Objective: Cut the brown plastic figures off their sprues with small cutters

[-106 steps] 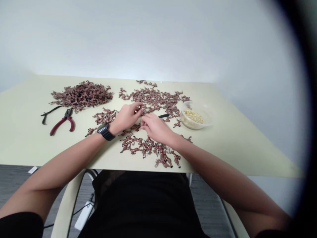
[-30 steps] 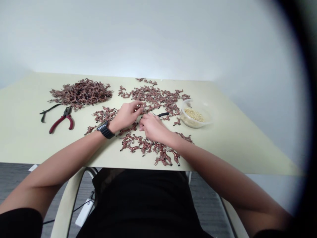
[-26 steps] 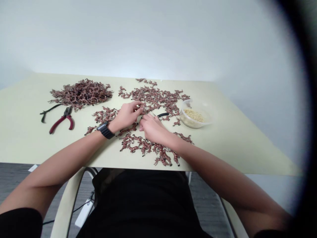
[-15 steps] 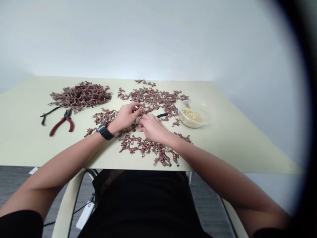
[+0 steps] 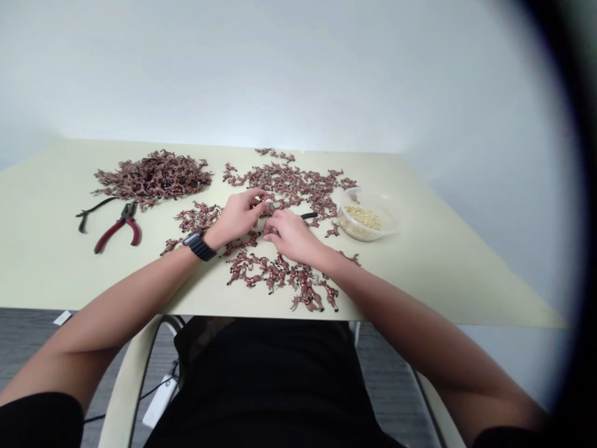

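My left hand (image 5: pixel 237 216), with a black watch (image 5: pixel 199 245) on its wrist, pinches a small brown animal figurine (image 5: pixel 269 205) at its fingertips. My right hand (image 5: pixel 293 235) is close beside it, thumb and fingers curled together; what they hold is hidden. From behind the right hand juts the black handle of a tool (image 5: pixel 309 215); I cannot tell whether the hand touches it. Loose brown animal figurines (image 5: pixel 289 183) lie spread beyond my hands. More figurines (image 5: pixel 305 289) are scattered on the near side, and a patch of them (image 5: pixel 198 216) lies left of my left hand.
A dense heap of brown pieces (image 5: pixel 156 177) sits at the back left of the pale table (image 5: pixel 443 267). Red-handled pliers (image 5: pixel 119 229) and a black tool (image 5: pixel 93 213) lie before it. On the right stands a clear round tub (image 5: pixel 364 214) of small gold-coloured pieces.
My right hand has shifted slightly up and to the right, and its fingers have moved a little. The left hand stays almost in place. The whole view has shifted slightly.
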`<state>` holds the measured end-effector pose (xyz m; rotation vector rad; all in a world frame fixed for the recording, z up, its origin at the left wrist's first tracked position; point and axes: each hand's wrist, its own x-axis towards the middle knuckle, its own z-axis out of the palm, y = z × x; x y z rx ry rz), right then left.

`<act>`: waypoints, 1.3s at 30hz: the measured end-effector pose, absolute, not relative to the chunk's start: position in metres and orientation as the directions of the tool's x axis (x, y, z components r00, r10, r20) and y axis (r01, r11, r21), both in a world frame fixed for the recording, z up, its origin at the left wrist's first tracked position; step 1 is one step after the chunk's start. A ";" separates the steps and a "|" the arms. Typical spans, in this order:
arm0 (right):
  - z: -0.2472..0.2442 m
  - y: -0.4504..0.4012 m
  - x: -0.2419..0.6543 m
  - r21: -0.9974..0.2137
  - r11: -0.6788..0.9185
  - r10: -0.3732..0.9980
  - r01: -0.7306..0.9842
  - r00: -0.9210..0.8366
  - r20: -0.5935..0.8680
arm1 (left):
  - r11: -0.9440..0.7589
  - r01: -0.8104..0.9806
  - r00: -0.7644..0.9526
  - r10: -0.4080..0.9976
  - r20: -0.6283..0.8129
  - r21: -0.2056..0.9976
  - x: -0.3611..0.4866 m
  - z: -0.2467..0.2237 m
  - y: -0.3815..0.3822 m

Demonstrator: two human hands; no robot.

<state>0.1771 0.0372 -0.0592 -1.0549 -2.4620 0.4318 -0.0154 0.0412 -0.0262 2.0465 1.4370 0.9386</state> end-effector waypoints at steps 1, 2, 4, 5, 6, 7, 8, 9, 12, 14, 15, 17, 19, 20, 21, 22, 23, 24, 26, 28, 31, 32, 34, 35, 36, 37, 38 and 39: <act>-0.061 0.037 0.176 -0.431 0.663 0.741 0.612 -0.621 0.257 | -0.344 0.621 0.220 0.939 0.265 0.705 -0.015 -0.026 0.041; -0.063 0.037 0.175 -0.425 0.663 0.741 0.617 -0.621 0.255 | -0.343 0.620 0.219 0.939 0.264 0.706 -0.015 -0.026 0.041; -0.066 0.037 0.173 -0.416 0.663 0.742 0.623 -0.619 0.256 | -0.339 0.616 0.214 0.941 0.263 0.711 -0.014 -0.025 0.040; -0.067 0.037 0.172 -0.414 0.663 0.743 0.624 -0.619 0.257 | -0.337 0.614 0.213 0.941 0.262 0.713 -0.014 -0.025 0.040; -0.068 0.038 0.172 -0.411 0.663 0.742 0.625 -0.618 0.258 | -0.335 0.613 0.211 0.942 0.260 0.715 -0.013 -0.025 0.040; -0.069 0.038 0.172 -0.405 0.666 0.741 0.627 -0.619 0.260 | -0.333 0.613 0.208 0.943 0.260 0.716 -0.013 -0.025 0.040; -0.070 0.038 0.171 -0.394 0.670 0.738 0.630 -0.623 0.259 | -0.331 0.614 0.207 0.944 0.259 0.717 -0.013 -0.025 0.040; -0.070 0.038 0.171 -0.379 0.673 0.736 0.635 -0.626 0.258 | -0.330 0.614 0.206 0.944 0.258 0.717 -0.013 -0.025 0.040; -0.073 0.035 0.170 -0.313 0.692 0.721 0.650 -0.644 0.257 | -0.326 0.604 0.201 0.945 0.257 0.728 -0.011 -0.026 0.040; -0.073 0.033 0.169 -0.271 0.703 0.711 0.657 -0.652 0.263 | -0.313 0.590 0.196 0.950 0.244 0.744 -0.011 -0.027 0.040; -0.073 0.031 0.169 -0.259 0.707 0.708 0.658 -0.655 0.266 | -0.303 0.580 0.194 0.953 0.233 0.756 -0.011 -0.028 0.040; -0.070 0.030 0.170 -0.274 0.702 0.712 0.657 -0.646 0.275 | -0.267 0.533 0.184 0.963 0.198 0.803 -0.012 -0.029 0.041; -0.063 0.031 0.172 -0.359 0.672 0.741 0.648 -0.594 0.313 | -0.205 0.420 0.178 0.974 0.141 0.884 -0.012 -0.030 0.042; -0.060 0.033 0.174 -0.426 0.643 0.766 0.636 -0.542 0.346 | -0.163 0.333 0.188 0.977 0.103 0.929 -0.013 -0.030 0.042; -0.056 0.035 0.175 -0.507 0.611 0.791 0.607 -0.477 0.383 | -0.113 0.236 0.210 0.976 0.063 0.965 -0.013 -0.030 0.042; -0.053 0.038 0.177 -0.581 0.588 0.809 0.563 -0.416 0.415 | -0.060 0.139 0.242 0.970 0.025 0.988 -0.012 -0.030 0.042; -0.051 0.041 0.179 -0.640 0.565 0.825 0.520 -0.361 0.435 | -0.008 0.050 0.276 0.961 -0.006 0.999 -0.012 -0.030 0.041; -0.050 0.044 0.180 -0.686 0.546 0.838 0.480 -0.316 0.445 | 0.040 -0.027 0.308 0.951 -0.030 0.999 -0.011 -0.031 0.041; -0.050 0.048 0.182 -0.737 0.516 0.856 0.435 -0.264 0.444 | 0.112 -0.130 0.348 0.936 -0.061 0.985 -0.009 -0.031 0.039; -0.052 0.051 0.183 -0.754 0.499 0.867 0.428 -0.245 0.435 | 0.145 -0.183 0.358 0.931 -0.072 0.972 -0.007 -0.032 0.039; -0.054 0.051 0.184 -0.751 0.488 0.873 0.445 -0.238 0.426 | 0.138 -0.188 0.352 0.934 -0.065 0.972 -0.006 -0.033 0.038; -0.054 0.051 0.184 -0.748 0.485 0.874 0.453 -0.240 0.422 | 0.122 -0.170 0.346 0.936 -0.057 0.978 -0.005 -0.032 0.038; -0.053 0.051 0.184 -0.740 0.481 0.877 0.471 -0.248 0.412 | 0.068 -0.118 0.328 0.944 -0.026 0.991 -0.004 -0.031 0.036; -0.053 0.050 0.183 -0.733 0.482 0.876 0.480 -0.253 0.410 | 0.041 -0.092 0.322 0.947 -0.009 0.995 -0.004 -0.030 0.035; -0.052 0.050 0.183 -0.724 0.485 0.874 0.491 -0.257 0.412 | 0.018 -0.072 0.316 0.949 0.005 0.997 -0.003 -0.029 0.034; -0.052 0.050 0.183 -0.712 0.492 0.870 0.501 -0.262 0.418 | 0.003 -0.058 0.314 0.949 0.015 0.998 -0.002 -0.028 0.033; -0.052 0.049 0.184 -0.698 0.506 0.862 0.507 -0.270 0.429 | -0.003 -0.051 0.313 0.950 0.019 0.999 -0.002 -0.028 0.032; -0.052 0.049 0.184 -0.681 0.525 0.851 0.510 -0.283 0.443 | -0.001 -0.048 0.313 0.949 0.016 0.999 -0.002 -0.028 0.032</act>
